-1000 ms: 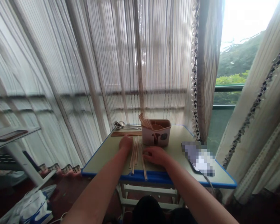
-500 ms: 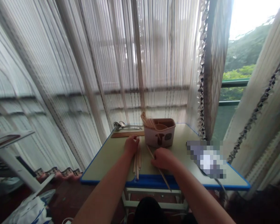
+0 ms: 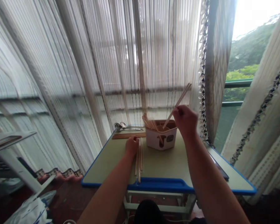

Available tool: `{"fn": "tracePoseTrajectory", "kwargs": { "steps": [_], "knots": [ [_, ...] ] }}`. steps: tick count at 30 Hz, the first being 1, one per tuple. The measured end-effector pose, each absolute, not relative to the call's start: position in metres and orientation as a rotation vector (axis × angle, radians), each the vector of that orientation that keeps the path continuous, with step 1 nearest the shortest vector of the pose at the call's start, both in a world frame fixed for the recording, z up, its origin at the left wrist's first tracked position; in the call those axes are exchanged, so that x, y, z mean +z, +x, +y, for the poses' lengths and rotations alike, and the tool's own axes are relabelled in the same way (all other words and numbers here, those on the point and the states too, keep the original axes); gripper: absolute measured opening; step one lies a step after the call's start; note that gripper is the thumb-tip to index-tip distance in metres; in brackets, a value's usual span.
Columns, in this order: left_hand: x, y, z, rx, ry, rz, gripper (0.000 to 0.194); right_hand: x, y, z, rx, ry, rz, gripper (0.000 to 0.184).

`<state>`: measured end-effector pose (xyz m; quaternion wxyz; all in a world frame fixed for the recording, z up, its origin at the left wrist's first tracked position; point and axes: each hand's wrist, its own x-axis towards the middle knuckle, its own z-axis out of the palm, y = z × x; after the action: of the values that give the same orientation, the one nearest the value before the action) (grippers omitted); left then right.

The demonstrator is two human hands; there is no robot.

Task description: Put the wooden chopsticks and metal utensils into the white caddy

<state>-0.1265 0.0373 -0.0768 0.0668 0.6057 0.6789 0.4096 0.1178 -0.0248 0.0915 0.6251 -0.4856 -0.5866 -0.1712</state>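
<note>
My right hand is raised at the right of the pale utensil holder, closed around a pair of light wooden chopsticks. Their lower ends slant into the holder's opening. On the table, my left hand has its fingers curled at the far end of a loose row of wooden chopsticks that points toward me. More chopsticks lean together in the left part of the holder. Behind my left hand lie darker brown chopsticks, side by side.
Metal ladles, one of them slotted, lie at the back left of the blue-edged table. A flat dark device is at the right, partly behind my right forearm. Sheer curtains hang just beyond the table.
My right hand has lifted from the table's front, swinging the chopsticks up and over the holder so they tilt into it. My left hand stays at the row of chopsticks.
</note>
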Motion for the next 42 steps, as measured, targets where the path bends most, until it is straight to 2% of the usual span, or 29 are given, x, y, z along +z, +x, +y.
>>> {"fn": "tracePoseTrajectory", "kwargs": {
  "steps": [5,10,13,16,18,28,32,38,42],
  "knots": [
    [-0.075,-0.126,0.038,1.218,1.812,2.073,0.020,0.073,0.097,0.009,-0.379,-1.372,-1.594,0.028],
    [-0.076,-0.126,0.038,1.244,1.797,2.056,0.020,0.053,0.084,0.009,-0.337,-1.434,-1.900,0.031],
    [-0.076,-0.126,0.037,1.250,1.809,2.049,0.020,0.050,0.082,0.006,-0.284,-1.352,-1.898,0.024],
    [-0.076,-0.125,0.037,1.226,1.820,2.057,0.019,0.047,0.078,0.005,-0.212,-1.145,-1.984,0.028],
    [-0.076,-0.125,0.037,1.219,1.823,2.065,0.019,0.045,0.074,0.005,-0.179,-1.061,-2.053,0.023],
    [-0.075,-0.124,0.036,1.163,1.848,2.084,0.017,0.047,0.081,0.018,-0.167,-1.098,-1.714,0.029],
    [-0.075,-0.125,0.037,1.164,1.862,2.084,0.017,0.047,0.067,0.017,-0.141,-1.111,-1.768,0.028],
    [-0.074,-0.124,0.035,1.144,1.890,2.077,0.018,0.042,0.063,0.012,-0.086,-1.158,-1.866,0.050],
    [-0.073,-0.123,0.032,1.138,1.893,2.078,0.018,0.036,0.069,0.012,-0.072,-1.098,-1.860,0.047]
  ]
}}
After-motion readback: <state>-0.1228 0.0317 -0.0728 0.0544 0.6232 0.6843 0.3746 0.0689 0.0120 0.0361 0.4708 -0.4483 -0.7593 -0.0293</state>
